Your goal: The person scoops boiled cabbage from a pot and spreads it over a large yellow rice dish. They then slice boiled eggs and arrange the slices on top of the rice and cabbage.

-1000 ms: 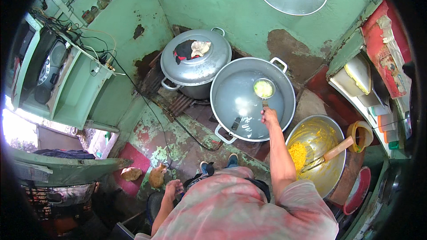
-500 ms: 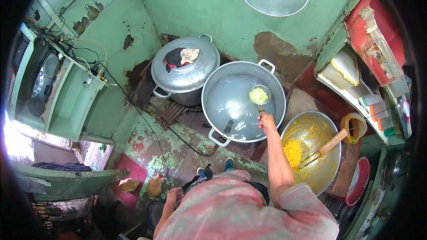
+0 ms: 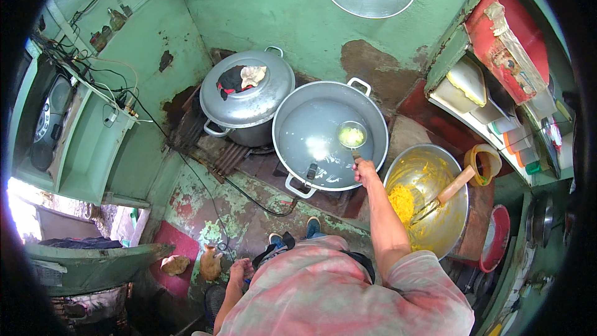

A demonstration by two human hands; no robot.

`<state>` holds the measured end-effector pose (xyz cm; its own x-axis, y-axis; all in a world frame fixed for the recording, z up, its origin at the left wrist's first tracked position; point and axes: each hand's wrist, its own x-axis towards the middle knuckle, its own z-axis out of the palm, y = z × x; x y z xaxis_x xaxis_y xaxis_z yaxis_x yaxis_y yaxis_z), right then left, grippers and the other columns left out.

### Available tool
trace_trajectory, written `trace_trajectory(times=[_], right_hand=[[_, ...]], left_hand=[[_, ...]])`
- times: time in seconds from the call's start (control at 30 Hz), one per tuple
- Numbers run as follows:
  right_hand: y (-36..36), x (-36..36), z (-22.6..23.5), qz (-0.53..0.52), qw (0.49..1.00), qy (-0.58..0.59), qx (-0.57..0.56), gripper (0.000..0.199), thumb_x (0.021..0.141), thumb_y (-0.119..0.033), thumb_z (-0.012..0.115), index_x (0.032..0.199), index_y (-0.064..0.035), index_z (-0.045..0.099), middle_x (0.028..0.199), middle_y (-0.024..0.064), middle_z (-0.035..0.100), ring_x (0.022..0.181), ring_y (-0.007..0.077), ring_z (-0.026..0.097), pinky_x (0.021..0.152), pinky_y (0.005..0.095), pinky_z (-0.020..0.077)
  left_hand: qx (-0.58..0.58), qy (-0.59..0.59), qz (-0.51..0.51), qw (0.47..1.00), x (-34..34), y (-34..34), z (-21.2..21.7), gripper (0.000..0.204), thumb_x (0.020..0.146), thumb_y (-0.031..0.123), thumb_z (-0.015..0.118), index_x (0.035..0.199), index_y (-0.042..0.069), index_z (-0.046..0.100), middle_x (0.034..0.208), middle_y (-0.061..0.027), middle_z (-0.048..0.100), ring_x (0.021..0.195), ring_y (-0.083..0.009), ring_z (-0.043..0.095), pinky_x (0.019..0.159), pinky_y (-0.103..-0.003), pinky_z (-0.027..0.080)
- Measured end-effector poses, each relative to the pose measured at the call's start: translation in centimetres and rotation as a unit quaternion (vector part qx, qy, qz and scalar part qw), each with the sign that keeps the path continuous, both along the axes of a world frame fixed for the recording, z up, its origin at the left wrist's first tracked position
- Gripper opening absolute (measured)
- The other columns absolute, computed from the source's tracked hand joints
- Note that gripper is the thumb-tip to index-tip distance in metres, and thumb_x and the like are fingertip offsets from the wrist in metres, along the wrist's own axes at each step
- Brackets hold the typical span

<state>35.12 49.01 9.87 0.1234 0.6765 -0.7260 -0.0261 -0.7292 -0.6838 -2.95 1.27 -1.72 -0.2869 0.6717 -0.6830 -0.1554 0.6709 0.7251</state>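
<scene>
Two pots [image 3: 329,137] on grated stove [image 3: 217,155]

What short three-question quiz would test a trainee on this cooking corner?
1. True or false: the right hand holds a ladle over the open pot.
2. What lies on the lid of the covered pot? A) folded cloths B) a plate C) a knife
3. Fill in: the metal bowl beside the open pot holds ____ food and a wooden-handled utensil.

Key: 1 true; 2 A; 3 yellow. The left hand hangs low, away from the pots.
</scene>
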Motion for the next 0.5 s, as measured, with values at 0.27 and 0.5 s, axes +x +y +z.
trace_trajectory(times=[0.27, 0.5], right_hand=[[-1.4, -0.2, 0.8, 0.024, 1.0, 0.0, -0.011, 0.019, 0.093, -0.022, 0.053, 0.083, -0.0061, 0.053, 0.065, 0.0006, 0.049, 0.046, 0.0101, 0.038, 0.04, 0.028, 0.0323], [-3.2, -0.4, 0.0, -0.015, 0.999, 0.033, 0.037, 0.027, 0.095, -0.028, 0.054, 0.082, -0.0049, 0.054, 0.065, 0.0029, 0.053, 0.044, 0.0118, 0.041, 0.036, 0.0293, 0.0337]], left_hand=[[-0.077, -0.034, 0.067, 0.994, 0.8, -0.4, 3.8, 0.019, 0.091, 0.03, 0.055, 0.099, 0.015, 0.065, 0.082, 0.0002, 0.064, 0.069, -0.0146, 0.062, 0.055, -0.03, 0.049], [-0.13, -0.091, 0.097, 0.983, -2.2, 0.3, 0.5, 0.02, 0.088, 0.026, 0.057, 0.091, 0.009, 0.066, 0.079, -0.0024, 0.063, 0.068, -0.0148, 0.06, 0.059, -0.029, 0.047]])
